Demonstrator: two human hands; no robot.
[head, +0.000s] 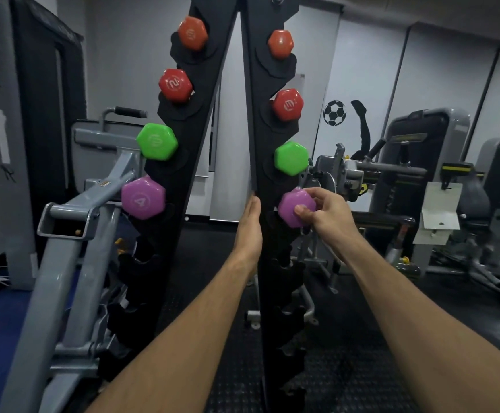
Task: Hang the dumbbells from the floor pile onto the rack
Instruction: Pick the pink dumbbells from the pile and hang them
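Head view: right hand (327, 216) grips purple dumbbell (293, 207) on rack (260, 120).

The right hand (327, 214) grips a purple dumbbell (293, 207) at the rack (260, 138)'s right edge. The left hand (250, 231) rests flat against the rack's inner edge.

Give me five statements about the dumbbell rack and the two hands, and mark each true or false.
1. The right hand grips the purple hexagonal dumbbell head on the right side of the tall black rack. True.
2. The left hand holds a green dumbbell. False: it lies flat against the rack's right upright.
3. Eight coloured dumbbell heads show on the rack. True.
4. The purple head on the left is marked 4. True.
5. The rack's lowest cradles are full. False: those in view are empty.
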